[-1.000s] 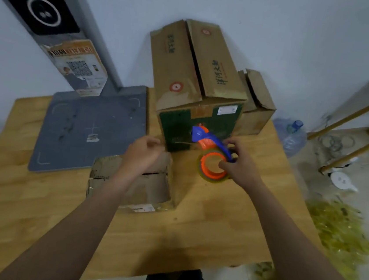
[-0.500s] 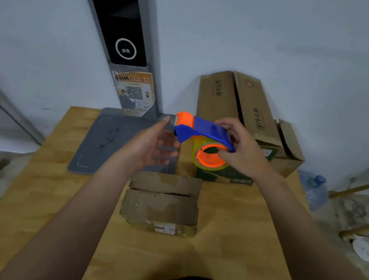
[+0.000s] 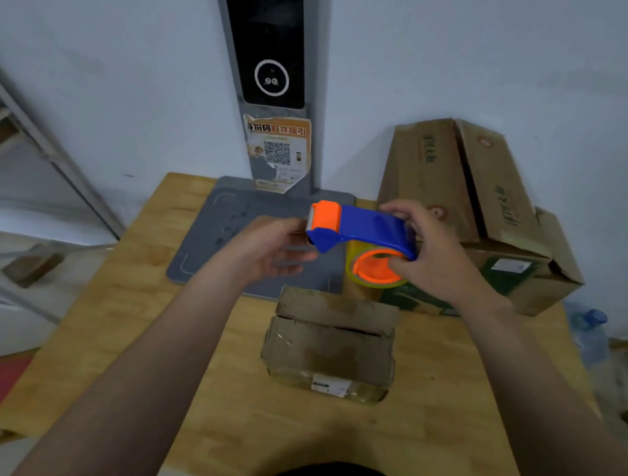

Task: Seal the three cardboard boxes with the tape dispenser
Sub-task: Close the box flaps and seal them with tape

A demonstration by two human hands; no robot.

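My right hand (image 3: 433, 259) holds the blue and orange tape dispenser (image 3: 360, 229) in the air above the table, its toothed orange end pointing left. My left hand (image 3: 270, 246) is just under that end, palm up, fingers loosely curled, touching or nearly touching the cutter; whether it pinches tape I cannot tell. A small cardboard box (image 3: 331, 343) lies below, its flaps closed with a dark seam across the top. A tall box (image 3: 452, 179) with raised flaps stands at the back right, and a third box (image 3: 553, 273) sits beside it.
The wooden table (image 3: 137, 335) carries a grey flat pad (image 3: 219, 235) at the back, under a grey post with a black screen (image 3: 266, 28) and a QR sticker. A water bottle (image 3: 590, 328) stands on the floor at right.
The dispenser rose from beside the tall box to mid-air above the small box. My left hand left the box and came under the dispenser's cutter end. My head tilted up.
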